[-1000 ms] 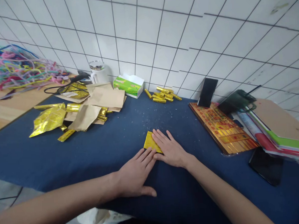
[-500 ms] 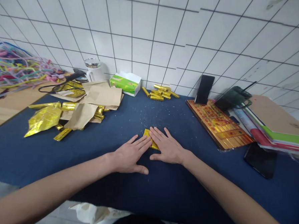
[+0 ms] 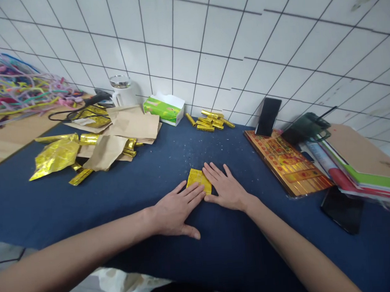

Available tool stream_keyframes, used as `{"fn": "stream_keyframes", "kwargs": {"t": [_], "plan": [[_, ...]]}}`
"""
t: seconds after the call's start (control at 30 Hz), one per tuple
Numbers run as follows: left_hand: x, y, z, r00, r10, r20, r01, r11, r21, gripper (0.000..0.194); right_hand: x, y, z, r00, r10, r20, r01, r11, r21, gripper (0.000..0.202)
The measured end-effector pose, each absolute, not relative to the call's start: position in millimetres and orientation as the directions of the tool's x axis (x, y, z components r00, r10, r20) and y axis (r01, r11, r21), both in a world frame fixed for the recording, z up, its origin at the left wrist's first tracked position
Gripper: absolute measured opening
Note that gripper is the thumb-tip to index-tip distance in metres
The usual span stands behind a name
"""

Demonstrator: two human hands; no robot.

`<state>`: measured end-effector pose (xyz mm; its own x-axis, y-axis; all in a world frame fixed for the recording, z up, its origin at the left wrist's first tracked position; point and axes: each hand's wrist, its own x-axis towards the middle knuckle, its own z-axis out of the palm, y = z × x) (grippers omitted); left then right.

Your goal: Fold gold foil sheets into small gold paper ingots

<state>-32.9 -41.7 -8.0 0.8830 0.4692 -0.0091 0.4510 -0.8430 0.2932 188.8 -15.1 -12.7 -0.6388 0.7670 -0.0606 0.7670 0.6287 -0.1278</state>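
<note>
A small folded piece of gold foil paper [image 3: 198, 176] lies flat on the dark blue tabletop [image 3: 240, 252] in front of me. My left hand [image 3: 178, 208] is stretched out flat, its fingertips over the near edge of the foil. The fingers of my right hand [image 3: 226, 185] rest, also extended, along the foil's right side. Neither hand grips anything. Part of the foil is hidden under my fingers. Several gold foil rolls [image 3: 210, 120] are heaped farther back near the wall.
At left lie brown paper sheets [image 3: 135, 125] and crumpled gold foil [image 3: 56, 157]. A green tissue pack [image 3: 165, 108] and white mug [image 3: 123, 93] stand by the tiled wall. On the right are a propped phone [image 3: 268, 116], a gold-red packet [image 3: 287, 163], folders [image 3: 362, 154] and a dark flat device [image 3: 342, 210].
My right hand has shifted right and my left hand has slid slightly right and nearer to me. More of the gold foil now shows between them.
</note>
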Motion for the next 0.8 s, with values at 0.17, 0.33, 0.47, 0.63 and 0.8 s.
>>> {"fn": "stream_keyframes", "kwargs": {"t": [0.17,0.33,0.47,0.63,0.8], "plan": [[-33.1,-42.1,-8.2,0.882,0.470,0.024,0.442,-0.844,0.304,0.094,193.9,-14.9,-2.0,-0.604,0.792,-0.088,0.791,0.583,-0.187,0.078],[-32.1,-41.3,-7.3,0.883,0.465,0.070,0.423,-0.851,0.312,0.091,161.9,-26.5,13.5,-0.715,0.697,-0.060,0.681,0.674,-0.286,0.084],[-31.9,-40.5,-5.6,0.879,0.471,0.078,0.423,-0.844,0.330,0.092,151.1,-19.9,5.7,-0.729,0.674,-0.120,0.671,0.668,-0.322,0.077],[-32.2,-40.9,-5.1,0.880,0.473,0.041,0.431,-0.832,0.350,0.095,161.1,-5.3,-4.0,-0.711,0.693,-0.117,0.695,0.668,-0.265,0.066],[-28.7,-51.5,-10.2,0.832,0.553,0.043,0.515,-0.799,0.310,0.090,159.2,-7.3,-1.7,-0.705,0.701,-0.106,0.703,0.672,-0.232,0.072]]}}
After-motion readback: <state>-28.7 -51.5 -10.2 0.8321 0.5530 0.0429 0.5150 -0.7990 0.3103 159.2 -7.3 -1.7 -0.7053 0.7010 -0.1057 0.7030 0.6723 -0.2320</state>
